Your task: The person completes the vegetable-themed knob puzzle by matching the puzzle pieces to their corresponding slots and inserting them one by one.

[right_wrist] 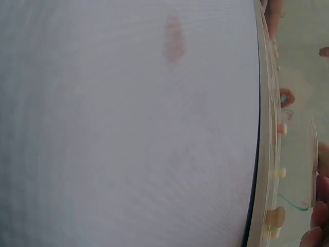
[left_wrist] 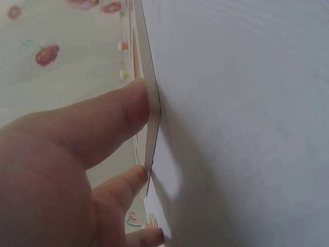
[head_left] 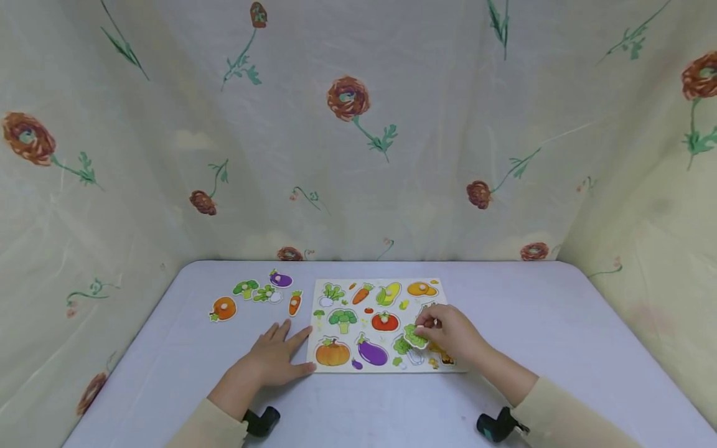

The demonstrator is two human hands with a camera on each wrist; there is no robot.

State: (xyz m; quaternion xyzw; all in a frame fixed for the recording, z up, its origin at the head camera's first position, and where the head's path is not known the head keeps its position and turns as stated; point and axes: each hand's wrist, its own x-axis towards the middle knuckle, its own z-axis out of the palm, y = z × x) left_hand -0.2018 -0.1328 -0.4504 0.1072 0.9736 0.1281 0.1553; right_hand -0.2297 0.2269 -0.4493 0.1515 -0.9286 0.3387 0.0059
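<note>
Over the right part of a white wooden puzzle board (head_left: 386, 369), my right hand (head_left: 455, 334) pinches a green cabbage puzzle piece (head_left: 414, 336) at its knob. The right wrist view shows this piece (right_wrist: 313, 164) edge-on, raised off the board. It overlaps the bok choy picture (head_left: 416, 356) in the head view. My left hand (head_left: 273, 359) lies with spread fingers at the board's left side. Its thumb (left_wrist: 134, 105) presses the near left corner of the board, and another fingertip touches the left edge.
Left of the board lie loose pieces: a pumpkin (head_left: 223, 308), a broccoli (head_left: 245, 288), a white radish (head_left: 269, 294), an eggplant (head_left: 281, 279) and a carrot (head_left: 295, 303). Knobbed tomato (head_left: 385, 322), corn (head_left: 389, 294) and potato (head_left: 422, 289) pieces sit in the board. Flowered cloth (head_left: 392, 205) surrounds the table.
</note>
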